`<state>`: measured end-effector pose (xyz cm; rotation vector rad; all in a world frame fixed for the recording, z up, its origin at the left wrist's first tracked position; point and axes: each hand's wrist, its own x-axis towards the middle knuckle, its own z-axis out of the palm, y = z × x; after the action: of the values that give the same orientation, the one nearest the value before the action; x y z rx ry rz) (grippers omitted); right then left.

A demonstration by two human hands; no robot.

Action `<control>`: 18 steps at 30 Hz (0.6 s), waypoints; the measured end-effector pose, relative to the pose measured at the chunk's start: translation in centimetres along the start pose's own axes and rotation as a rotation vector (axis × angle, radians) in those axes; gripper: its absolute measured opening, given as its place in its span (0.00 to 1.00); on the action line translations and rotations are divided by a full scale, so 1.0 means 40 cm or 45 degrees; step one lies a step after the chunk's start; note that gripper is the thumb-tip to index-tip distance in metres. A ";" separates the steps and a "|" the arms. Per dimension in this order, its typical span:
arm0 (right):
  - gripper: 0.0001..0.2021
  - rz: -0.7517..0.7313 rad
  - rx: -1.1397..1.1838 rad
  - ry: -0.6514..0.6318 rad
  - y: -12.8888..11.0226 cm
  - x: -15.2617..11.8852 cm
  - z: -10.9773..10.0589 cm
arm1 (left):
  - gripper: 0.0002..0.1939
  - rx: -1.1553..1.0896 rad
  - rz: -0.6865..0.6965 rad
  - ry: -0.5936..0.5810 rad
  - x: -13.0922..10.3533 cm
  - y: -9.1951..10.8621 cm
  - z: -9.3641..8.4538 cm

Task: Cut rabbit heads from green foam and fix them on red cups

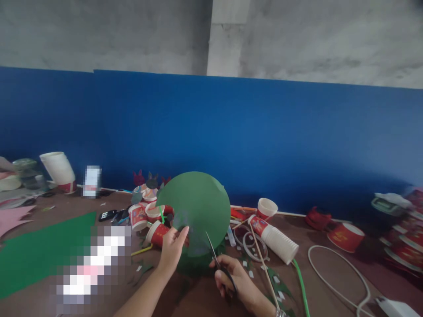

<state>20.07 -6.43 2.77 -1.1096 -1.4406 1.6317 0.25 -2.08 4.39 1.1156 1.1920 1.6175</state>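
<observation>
- Currently, my left hand (174,246) pinches the green paper disc (198,204) at its lower left.
- My right hand (233,277) has its grip closed round the scissors (212,247).
- The disc is held above the worktop (185,301).

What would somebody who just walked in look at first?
Probably the big round green paper in the middle, held up by the left hand, with the right hand pointing black scissors at it. Next, perhaps the long stack of white paper cups lying on its side to the right, with a red cup at its end. Behind everything stands a wide, bright blue wall panel.
</observation>
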 end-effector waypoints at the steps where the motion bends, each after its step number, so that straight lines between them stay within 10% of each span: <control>1: 0.27 -0.004 -0.001 0.002 0.001 0.000 -0.001 | 0.14 0.005 -0.002 0.005 0.000 0.002 0.000; 18: 0.28 0.016 0.077 0.010 0.007 0.005 -0.010 | 0.18 -0.080 -0.091 -0.082 -0.004 0.024 0.008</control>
<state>20.39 -6.14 2.47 -1.0922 -1.3731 1.6667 0.52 -2.36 5.33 1.0656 1.1198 1.5431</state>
